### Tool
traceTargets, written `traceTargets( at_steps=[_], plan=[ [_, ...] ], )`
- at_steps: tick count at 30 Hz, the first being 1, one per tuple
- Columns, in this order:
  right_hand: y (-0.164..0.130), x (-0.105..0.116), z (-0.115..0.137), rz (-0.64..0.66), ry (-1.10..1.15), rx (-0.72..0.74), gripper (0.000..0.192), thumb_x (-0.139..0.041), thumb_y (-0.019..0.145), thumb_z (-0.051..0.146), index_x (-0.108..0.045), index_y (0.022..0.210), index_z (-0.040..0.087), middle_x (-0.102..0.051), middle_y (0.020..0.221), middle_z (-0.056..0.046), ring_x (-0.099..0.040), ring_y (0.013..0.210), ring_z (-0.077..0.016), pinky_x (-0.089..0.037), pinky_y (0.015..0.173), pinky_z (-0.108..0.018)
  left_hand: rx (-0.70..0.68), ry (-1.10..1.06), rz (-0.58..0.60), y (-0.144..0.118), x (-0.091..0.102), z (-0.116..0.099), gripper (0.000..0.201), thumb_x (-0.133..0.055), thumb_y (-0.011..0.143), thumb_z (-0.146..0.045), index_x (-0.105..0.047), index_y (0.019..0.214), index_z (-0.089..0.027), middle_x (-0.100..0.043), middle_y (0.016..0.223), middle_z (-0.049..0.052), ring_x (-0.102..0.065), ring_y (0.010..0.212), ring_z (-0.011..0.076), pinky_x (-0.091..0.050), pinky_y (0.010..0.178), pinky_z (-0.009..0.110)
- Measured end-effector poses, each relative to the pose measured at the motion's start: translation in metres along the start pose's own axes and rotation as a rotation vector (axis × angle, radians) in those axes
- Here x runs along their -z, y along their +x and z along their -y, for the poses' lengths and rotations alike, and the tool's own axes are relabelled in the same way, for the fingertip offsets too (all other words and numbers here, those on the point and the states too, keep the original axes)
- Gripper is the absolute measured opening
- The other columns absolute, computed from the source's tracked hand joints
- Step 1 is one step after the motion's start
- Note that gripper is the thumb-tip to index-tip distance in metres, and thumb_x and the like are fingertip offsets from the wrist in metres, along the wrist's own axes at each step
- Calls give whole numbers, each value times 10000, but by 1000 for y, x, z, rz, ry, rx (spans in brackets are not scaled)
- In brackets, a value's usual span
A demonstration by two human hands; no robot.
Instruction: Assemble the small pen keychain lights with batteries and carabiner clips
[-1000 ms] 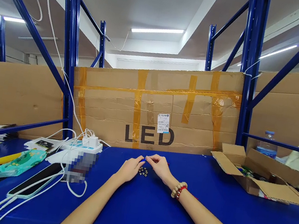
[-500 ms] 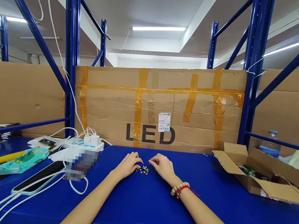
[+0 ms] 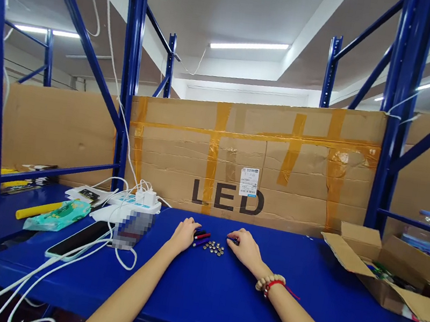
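My left hand [image 3: 184,235] rests on the blue tabletop with its fingers loosely bent, their tips beside a few small slim sticks. Among these are a red stick [image 3: 203,236] and a purple stick [image 3: 201,242]; a darker one lies partly behind the fingers. Between my hands, several small round metallic pieces [image 3: 214,247] lie loose in a cluster. Right of them, my right hand [image 3: 244,247] is closed in a pinch near the table, with a small dark piece [image 3: 233,239] at its fingertips. What kind of piece it is cannot be made out.
To the left are a phone [image 3: 80,239], white cables, a power strip [image 3: 139,202], a teal packet [image 3: 57,215] and a yellow roll [image 3: 39,210]. An open cardboard box [image 3: 387,283] stands right. Behind rises a cardboard sheet [image 3: 184,150] between blue rack posts.
The view has turned slightly left. My left hand has drawn away from the cluster, leaving the coloured sticks in sight. The metallic pieces look more spread out. My right hand remains pinched beside them.
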State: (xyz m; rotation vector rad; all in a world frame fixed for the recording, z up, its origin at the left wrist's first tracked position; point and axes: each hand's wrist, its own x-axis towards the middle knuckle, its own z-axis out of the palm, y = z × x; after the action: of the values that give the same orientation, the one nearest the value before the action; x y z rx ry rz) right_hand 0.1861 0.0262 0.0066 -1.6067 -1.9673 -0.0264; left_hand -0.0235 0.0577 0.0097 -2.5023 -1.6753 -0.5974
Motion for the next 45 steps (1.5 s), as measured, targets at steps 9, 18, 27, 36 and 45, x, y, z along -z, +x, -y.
traceTargets(
  at_steps=[9,18,27,36,45],
  plan=[
    [1,-7,-2,-8,-18,-22,248,-518,811,272,-666,1000,210,-612,1062,-86,-535,1004,-250,-410,835,-367,-59,-133,-47,-9,6,-9,324,-396,903,-334,-550,1163,-220,-538,1167,67,-496,1087,223,-342,968,381],
    [2,-9,-2,-4,29,0,249,-498,820,276,-659,997,207,-610,1070,-85,-532,1017,-247,-405,849,-371,-89,-127,97,-9,-8,-5,394,-433,861,-331,-488,1245,-260,-483,1275,84,-438,1165,267,-321,969,450],
    [2,-11,-3,8,66,17,236,-502,805,234,-662,971,187,-610,1059,-87,-528,1017,-250,-396,855,-388,65,-24,83,-7,-6,1,380,-373,876,-251,-503,1233,-223,-520,1221,113,-468,1127,269,-326,951,432],
    [-6,-8,14,66,146,270,254,-527,813,309,-644,1024,230,-609,1076,-54,-523,1033,-215,-380,898,-351,249,44,-16,-6,-7,7,343,-398,847,-169,-553,1153,-160,-522,1160,176,-467,1104,331,-325,905,472],
    [-18,-9,34,263,159,526,283,-430,892,281,-604,1116,286,-551,1205,-37,-483,1098,-205,-342,950,-375,-36,-56,-100,-9,7,-17,238,-375,881,-200,-604,942,-220,-558,1041,51,-482,1018,208,-353,893,352]
  ],
)
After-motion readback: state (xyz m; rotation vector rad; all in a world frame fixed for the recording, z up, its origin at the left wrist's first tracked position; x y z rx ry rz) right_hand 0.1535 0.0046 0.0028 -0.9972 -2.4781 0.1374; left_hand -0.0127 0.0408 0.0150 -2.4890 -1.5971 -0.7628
